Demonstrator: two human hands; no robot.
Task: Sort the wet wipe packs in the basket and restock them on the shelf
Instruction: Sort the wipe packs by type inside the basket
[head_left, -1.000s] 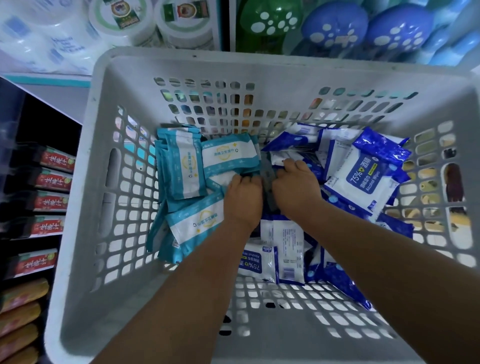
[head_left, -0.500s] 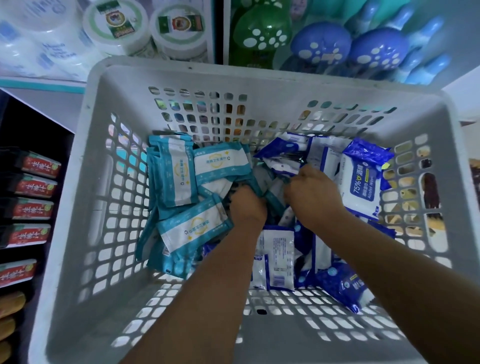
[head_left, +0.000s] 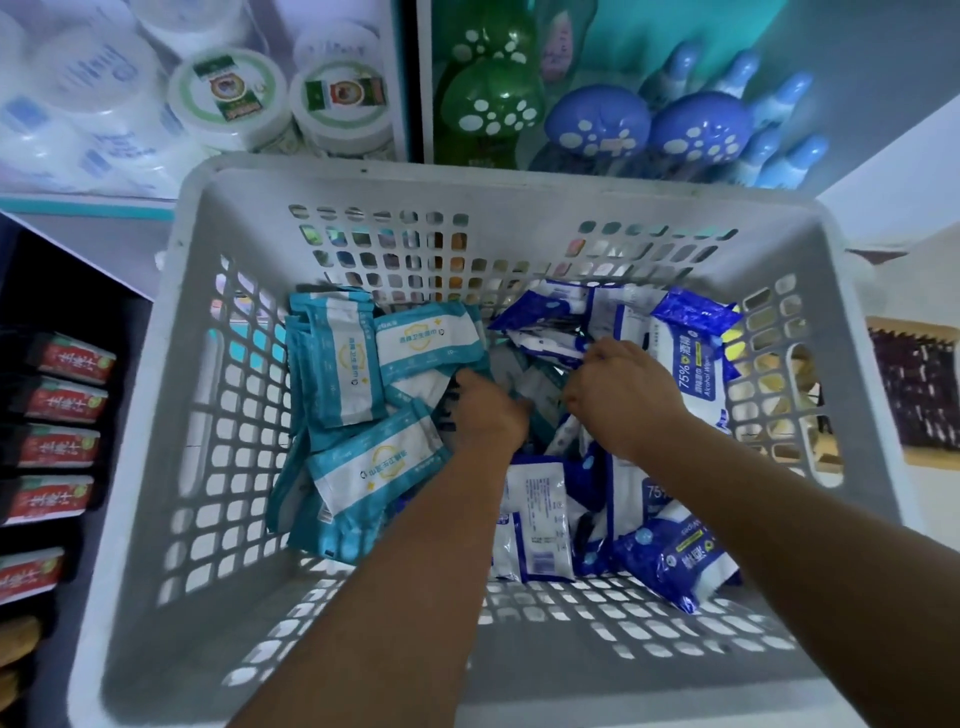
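Observation:
A white perforated basket (head_left: 467, 179) fills the view. Teal wet wipe packs (head_left: 348, 374) are piled against its left side. Blue alcohol wipe packs (head_left: 696, 369) lie along the right side and the near right corner. Between the two piles sit a few greyish-teal packs (head_left: 540, 387). My left hand (head_left: 488, 415) digs into the edge of the teal pile, its fingers curled on a teal pack and their tips hidden. My right hand (head_left: 623, 397) is just to the right, its fingers curled on a pack in the middle.
Behind the basket a shelf holds white round tubs (head_left: 228, 98), a green paw-print bottle (head_left: 493, 93) and blue paw-print bottles (head_left: 597, 122). Red-labelled packs (head_left: 67, 400) line a dark shelf at the left. The basket's near floor (head_left: 519, 665) is bare.
Both hands have drawn slightly apart; the right hand has shifted towards the far right. The middle packs are more exposed. The view has tilted, so more of the shelf shows.

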